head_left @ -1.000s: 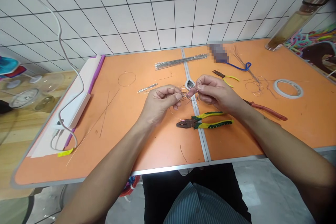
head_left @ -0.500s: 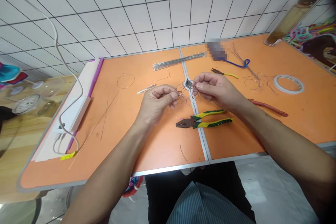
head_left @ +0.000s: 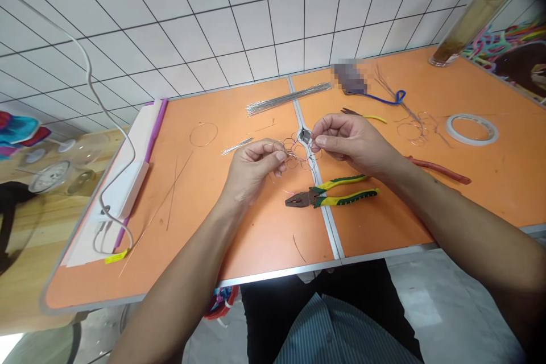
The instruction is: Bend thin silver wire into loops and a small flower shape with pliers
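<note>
Looped wire piece: a thin, coppery, flower-like cluster of round wire loops (head_left: 295, 153) hangs between the two hands, seemingly raised above the orange tabletop with its pale metal edging (head_left: 264, 227).
Left hand: the bare left hand (head_left: 252, 170) pinches the cluster's left side between thumb and forefinger, the other fingers curled beneath.
Right hand: the bare right hand (head_left: 355, 139) is at the cluster's right edge, thumb and forefinger drawn nearly together; whether a strand is caught between them is too fine to tell.
Wire's handling: it should be very light and springy, easily bent out of shape, the loops likelier to distort than snap; smooth wire may slide or turn in the fingertips.
Where to hold: the gathered strands at the left fingertips look the firmest place; the outer loops would probably squash under a tight pinch.
Big pliers: combination pliers with yellow-and-green handles and dark metal jaws (head_left: 318, 197) lie just below the hands.
Red handle: a red-handled tool (head_left: 441, 171) lies partly hidden by the right arm.
Straight wire: a long bundle of silvery wires (head_left: 288, 99) lies beyond the hands; a short silvery bundle (head_left: 237, 146) lies beside the left hand.
</note>
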A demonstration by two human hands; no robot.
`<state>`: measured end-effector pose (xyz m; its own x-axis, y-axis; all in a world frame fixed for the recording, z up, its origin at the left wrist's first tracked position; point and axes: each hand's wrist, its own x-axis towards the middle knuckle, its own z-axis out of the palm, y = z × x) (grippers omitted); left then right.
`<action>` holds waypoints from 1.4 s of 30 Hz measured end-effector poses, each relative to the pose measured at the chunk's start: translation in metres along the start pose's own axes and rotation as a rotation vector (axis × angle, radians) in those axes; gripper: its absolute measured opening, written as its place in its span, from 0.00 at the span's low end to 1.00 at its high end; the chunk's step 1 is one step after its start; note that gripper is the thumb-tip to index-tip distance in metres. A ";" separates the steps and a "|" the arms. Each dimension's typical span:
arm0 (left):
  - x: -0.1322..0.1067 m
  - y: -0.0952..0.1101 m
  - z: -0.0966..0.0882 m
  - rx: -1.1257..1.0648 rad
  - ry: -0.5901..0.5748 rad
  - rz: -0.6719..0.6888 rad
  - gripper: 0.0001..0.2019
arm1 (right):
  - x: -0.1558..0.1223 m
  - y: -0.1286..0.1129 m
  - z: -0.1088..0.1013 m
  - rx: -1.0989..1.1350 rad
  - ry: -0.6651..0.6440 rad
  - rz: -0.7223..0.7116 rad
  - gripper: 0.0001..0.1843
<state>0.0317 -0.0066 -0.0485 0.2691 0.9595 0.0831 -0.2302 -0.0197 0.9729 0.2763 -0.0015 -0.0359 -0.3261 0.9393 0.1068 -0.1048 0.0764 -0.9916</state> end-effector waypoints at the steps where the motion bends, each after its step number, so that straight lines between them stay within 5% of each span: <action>1: 0.000 0.000 0.000 0.001 -0.006 -0.004 0.13 | 0.000 0.000 0.000 -0.007 0.004 -0.001 0.15; 32: 0.000 0.001 -0.001 -0.009 0.060 0.006 0.15 | -0.001 0.000 0.005 -0.136 -0.020 -0.004 0.14; 42: -0.002 0.003 -0.004 0.073 0.094 0.084 0.09 | -0.001 -0.009 0.007 -0.175 0.143 -0.061 0.19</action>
<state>0.0264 -0.0076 -0.0462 0.1621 0.9756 0.1479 -0.1786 -0.1184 0.9768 0.2715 -0.0057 -0.0267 -0.1865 0.9680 0.1676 0.0486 0.1795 -0.9826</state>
